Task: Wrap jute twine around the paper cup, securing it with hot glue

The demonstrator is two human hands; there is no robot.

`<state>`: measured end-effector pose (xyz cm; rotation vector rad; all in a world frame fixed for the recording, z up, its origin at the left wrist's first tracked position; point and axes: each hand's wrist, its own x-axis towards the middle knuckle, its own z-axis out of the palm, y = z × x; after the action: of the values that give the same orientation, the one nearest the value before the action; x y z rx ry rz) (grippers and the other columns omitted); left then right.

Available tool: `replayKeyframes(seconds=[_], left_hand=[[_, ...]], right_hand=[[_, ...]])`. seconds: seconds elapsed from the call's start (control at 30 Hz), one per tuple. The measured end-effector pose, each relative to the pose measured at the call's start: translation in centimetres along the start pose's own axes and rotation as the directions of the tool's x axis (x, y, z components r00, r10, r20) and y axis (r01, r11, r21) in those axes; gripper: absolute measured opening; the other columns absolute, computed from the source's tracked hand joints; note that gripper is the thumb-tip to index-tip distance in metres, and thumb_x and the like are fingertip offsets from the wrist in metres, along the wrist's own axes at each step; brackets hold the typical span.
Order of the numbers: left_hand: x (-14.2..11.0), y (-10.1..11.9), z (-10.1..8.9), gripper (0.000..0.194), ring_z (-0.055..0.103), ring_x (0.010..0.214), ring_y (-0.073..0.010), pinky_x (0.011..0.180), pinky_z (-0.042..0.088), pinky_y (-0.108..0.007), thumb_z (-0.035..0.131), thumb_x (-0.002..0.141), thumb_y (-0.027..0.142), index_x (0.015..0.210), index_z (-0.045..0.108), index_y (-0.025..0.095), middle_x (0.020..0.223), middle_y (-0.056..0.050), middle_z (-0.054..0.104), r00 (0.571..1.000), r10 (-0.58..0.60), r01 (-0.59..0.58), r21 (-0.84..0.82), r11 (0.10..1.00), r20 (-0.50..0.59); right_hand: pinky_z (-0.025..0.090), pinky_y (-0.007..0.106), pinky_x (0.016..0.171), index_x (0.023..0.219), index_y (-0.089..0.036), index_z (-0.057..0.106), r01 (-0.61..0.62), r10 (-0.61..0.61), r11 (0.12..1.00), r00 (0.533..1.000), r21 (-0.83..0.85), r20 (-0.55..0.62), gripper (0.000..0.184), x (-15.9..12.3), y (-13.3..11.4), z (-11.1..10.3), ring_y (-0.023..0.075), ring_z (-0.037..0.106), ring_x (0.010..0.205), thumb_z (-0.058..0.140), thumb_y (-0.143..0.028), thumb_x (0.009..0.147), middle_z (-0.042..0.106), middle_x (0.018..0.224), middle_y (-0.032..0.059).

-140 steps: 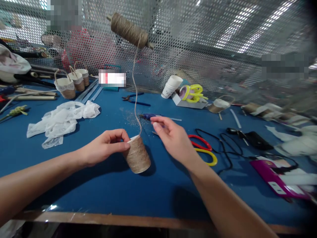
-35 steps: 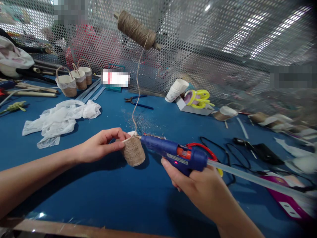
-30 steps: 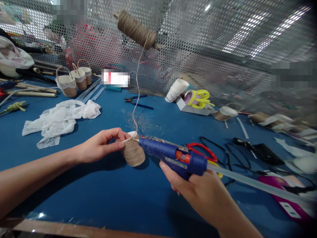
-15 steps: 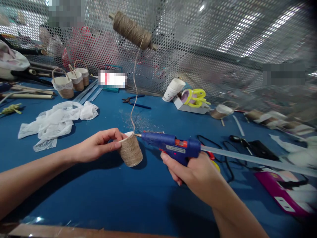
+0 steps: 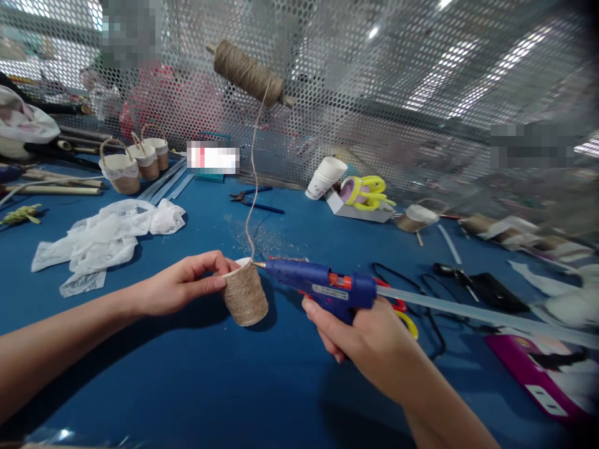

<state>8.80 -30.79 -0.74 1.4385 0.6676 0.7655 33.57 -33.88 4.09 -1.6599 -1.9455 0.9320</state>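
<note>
A paper cup [image 5: 246, 295] wrapped in brown twine tilts over the blue table, its rim pinched on the left by my left hand [image 5: 187, 282]. My right hand [image 5: 362, 330] grips a blue glue gun [image 5: 322, 284], with fingers around its handle. The nozzle touches or nearly touches the cup's upper right rim, where the loose twine [image 5: 253, 162] meets it. That strand runs up to a twine spool [image 5: 248, 72] on a stick by the mesh wall. A long clear glue stick [image 5: 435, 302] juts from the gun's back.
Pliers [image 5: 256, 201] lie beyond the cup. White lace [image 5: 112, 234] and several small baskets [image 5: 120, 174] are on the left. At the back right stand stacked paper cups [image 5: 325, 178] and a box [image 5: 360, 209]. A black cord [image 5: 435, 330] and purple box [image 5: 533, 374] lie right.
The whole view has shifted slightly, so things appear a little lower. Both hands keep their holds, and the nozzle stays at the cup's rim.
</note>
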Motion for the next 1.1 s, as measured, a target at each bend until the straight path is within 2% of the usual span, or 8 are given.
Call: replayKeyframes(seconds=[0.1, 0.37, 0.6, 0.87, 1.1], left_hand=[[0.0, 0.1, 0.0, 0.018, 0.050, 0.100, -0.0180, 0.090, 0.036, -0.033, 0.048, 0.086, 0.030, 0.076, 0.046, 0.015, 0.107, -0.008, 0.057, 1.000, 0.003, -0.003, 0.008, 1.000, 0.002], [0.0, 0.1, 0.0, 0.018, 0.050, 0.101, -0.0189, 0.090, 0.036, -0.033, 0.049, 0.086, 0.030, 0.076, 0.047, 0.016, 0.107, -0.009, 0.057, 1.000, 0.006, -0.006, -0.001, 1.000, -0.005], [-0.1, 0.1, -0.1, 0.015, 0.050, 0.103, -0.0189, 0.092, 0.035, -0.034, 0.048, 0.087, 0.027, 0.078, 0.048, 0.016, 0.109, -0.009, 0.057, 1.000, 0.011, -0.011, 0.016, 1.000, 0.006], [0.0, 0.1, -0.2, 0.014, 0.049, 0.106, -0.0193, 0.093, 0.034, -0.034, 0.048, 0.087, 0.026, 0.078, 0.049, 0.016, 0.110, -0.008, 0.057, 1.000, 0.017, -0.017, 0.016, 1.000, 0.004], [-0.1, 0.0, -0.2, 0.013, 0.050, 0.105, -0.0187, 0.092, 0.035, -0.033, 0.047, 0.088, 0.024, 0.078, 0.048, 0.016, 0.111, -0.009, 0.057, 1.000, 0.016, -0.016, 0.019, 1.000, 0.010]], right_hand=[[0.044, 0.021, 0.036, 0.046, -0.022, 0.042, -0.007, 0.007, 1.000, 1.000, 0.001, -0.015, 0.037, 0.0, 0.0, 0.1, 0.0095, 0.046, 0.031, 0.051, -0.040, 0.078, 0.045, 0.033, -0.0055], [0.047, 0.022, 0.040, 0.052, -0.023, 0.046, 0.095, -0.095, 0.995, 0.995, 0.012, -0.009, 0.032, -0.7, 0.0, 0.3, 0.0105, 0.048, 0.034, 0.051, -0.038, 0.079, 0.046, 0.036, -0.0058], [0.044, 0.021, 0.039, 0.047, -0.022, 0.040, -0.069, 0.069, 0.997, 0.998, 0.021, -0.010, 0.035, -0.1, -0.4, 0.0, 0.0094, 0.046, 0.034, 0.051, -0.039, 0.076, 0.045, 0.036, -0.0050], [0.043, 0.023, 0.039, 0.060, -0.020, 0.049, -0.033, 0.030, 0.998, 0.998, 0.055, 0.061, 0.025, 0.7, -0.2, -0.2, 0.0104, 0.046, 0.034, 0.050, -0.039, 0.077, 0.046, 0.037, -0.0054], [0.042, 0.020, 0.038, 0.055, -0.020, 0.046, -0.052, 0.047, 0.995, 0.997, 0.089, 0.058, 0.028, 0.1, -0.6, -0.3, 0.0087, 0.044, 0.033, 0.051, -0.036, 0.077, 0.045, 0.035, -0.0056]])
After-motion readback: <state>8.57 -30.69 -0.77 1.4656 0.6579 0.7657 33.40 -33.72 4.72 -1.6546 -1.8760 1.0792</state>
